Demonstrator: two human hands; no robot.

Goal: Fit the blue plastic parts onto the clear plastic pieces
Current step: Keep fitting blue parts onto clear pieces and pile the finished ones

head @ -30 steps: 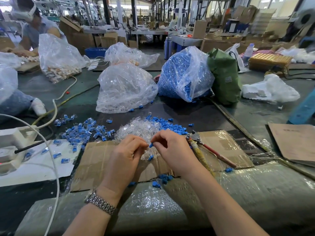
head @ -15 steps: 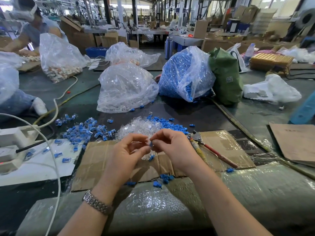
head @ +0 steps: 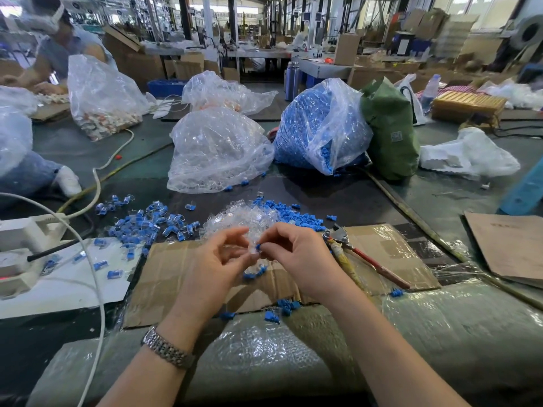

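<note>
Both hands meet — right hand [head: 296, 254] pinches blue part [head: 258, 247], left hand [head: 211, 265] clear piece [head: 253, 251].

Cluttered factory hall, cardboard boxes [head: 346, 48]

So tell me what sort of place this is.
Probably a factory assembly floor: bulk bag of blue parts, loose pile of clear pieces on the workbench, stacked cardboard boxes behind.

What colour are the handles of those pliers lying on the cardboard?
Red on one handle, yellowish on the other; the pliers show in the head view.
</note>
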